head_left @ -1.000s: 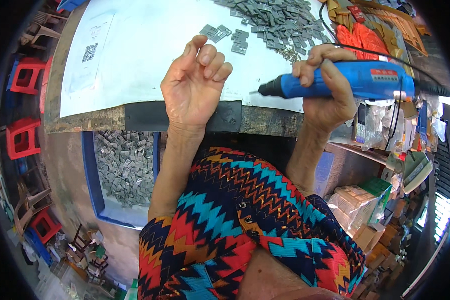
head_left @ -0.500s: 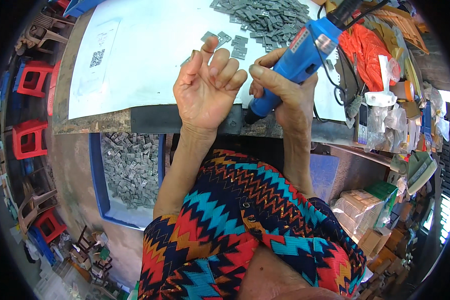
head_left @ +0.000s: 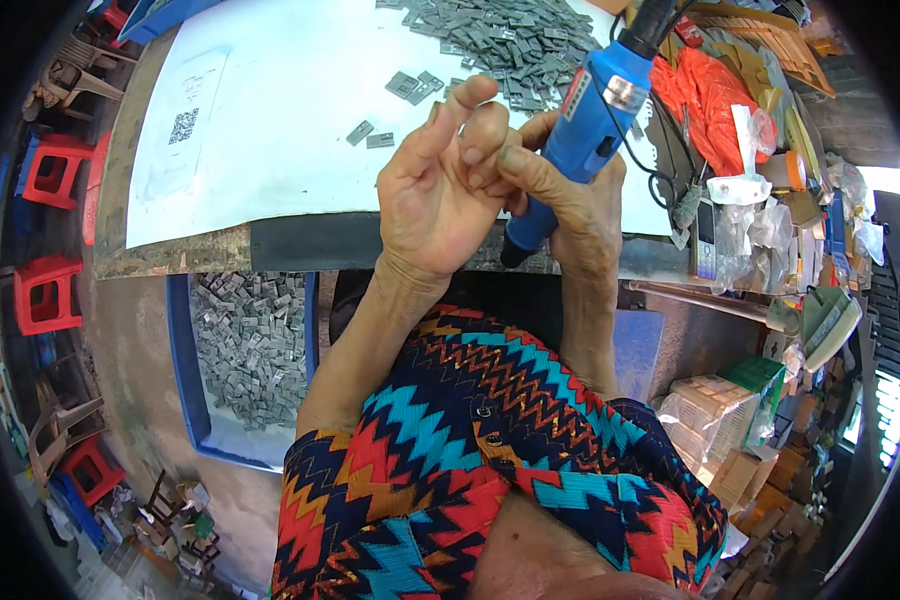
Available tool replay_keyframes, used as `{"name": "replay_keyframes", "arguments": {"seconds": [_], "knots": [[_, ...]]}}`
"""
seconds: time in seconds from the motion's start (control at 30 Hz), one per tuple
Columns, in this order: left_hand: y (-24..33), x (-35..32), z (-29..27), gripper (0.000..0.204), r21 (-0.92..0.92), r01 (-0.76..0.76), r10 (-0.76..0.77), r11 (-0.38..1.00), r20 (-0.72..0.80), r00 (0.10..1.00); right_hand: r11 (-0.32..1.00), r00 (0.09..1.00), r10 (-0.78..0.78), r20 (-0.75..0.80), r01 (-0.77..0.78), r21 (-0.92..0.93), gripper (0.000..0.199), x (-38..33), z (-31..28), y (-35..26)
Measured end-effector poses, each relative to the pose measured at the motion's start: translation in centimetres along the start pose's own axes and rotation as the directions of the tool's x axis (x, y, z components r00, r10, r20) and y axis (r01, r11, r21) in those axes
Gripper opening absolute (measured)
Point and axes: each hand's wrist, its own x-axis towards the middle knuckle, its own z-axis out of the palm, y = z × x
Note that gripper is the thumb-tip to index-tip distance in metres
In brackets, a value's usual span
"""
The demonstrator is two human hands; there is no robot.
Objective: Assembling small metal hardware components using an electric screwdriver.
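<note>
One curled left hand (head_left: 438,200), whether holding anything I cannot tell, meets the right hand (head_left: 585,222), which grips a blue power driver (head_left: 595,118) nose-down by the table edge (head_left: 320,242), where a loosened pinch could drop any small piece

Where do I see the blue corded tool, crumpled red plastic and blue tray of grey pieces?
Blue corded tool (head_left: 592,122): head view, middle of its body.
Crumpled red plastic (head_left: 708,108): head view, middle of its surface.
Blue tray (head_left: 183,360): head view, its left wall.

drvr (head_left: 592,110): blu/blk | pcs (head_left: 515,42): gry | shirt (head_left: 440,430): multicol zigzag | bag (head_left: 708,108): red-orng
</note>
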Motion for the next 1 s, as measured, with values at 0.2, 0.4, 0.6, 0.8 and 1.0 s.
{"name": "replay_keyframes", "arguments": {"seconds": [0.2, 0.4, 0.6, 0.8, 1.0], "knots": [[-0.3, -0.2, -0.4, 0.036, -0.060, 0.048, -0.047, 0.997, 0.015, 0.999, 0.997, 0.999, 0.003, -0.044, 0.000, 0.079, 0.021, -0.6, 0.0, 0.1], [-0.4, -0.9, -0.5, 0.029, -0.228, 0.022, -0.037, 0.973, -0.060, 0.998, 0.993, 0.998, 0.029, -0.050, -0.023, 0.114, 0.021, -0.6, 0.3, 0.3], [-0.2, -1.8, -0.6, 0.042, -0.125, 0.004, -0.016, 0.992, -0.092, 0.996, 0.985, 0.997, 0.056, -0.045, -0.048, 0.167, 0.020, -0.8, 0.7, 0.7], [0.2, -2.2, -0.6, 0.055, -0.076, -0.064, 0.052, 0.995, -0.152, 0.987, 0.976, 0.994, 0.086, -0.063, -0.071, 0.203, 0.017, -1.2, 0.9, 1.1], [0.3, -2.7, 0.0, 0.070, -0.043, -0.052, 0.046, 0.998, -0.125, 0.991, 0.967, 0.990, 0.120, -0.076, -0.100, 0.233, 0.017, -1.7, 0.7, 1.2]]}}
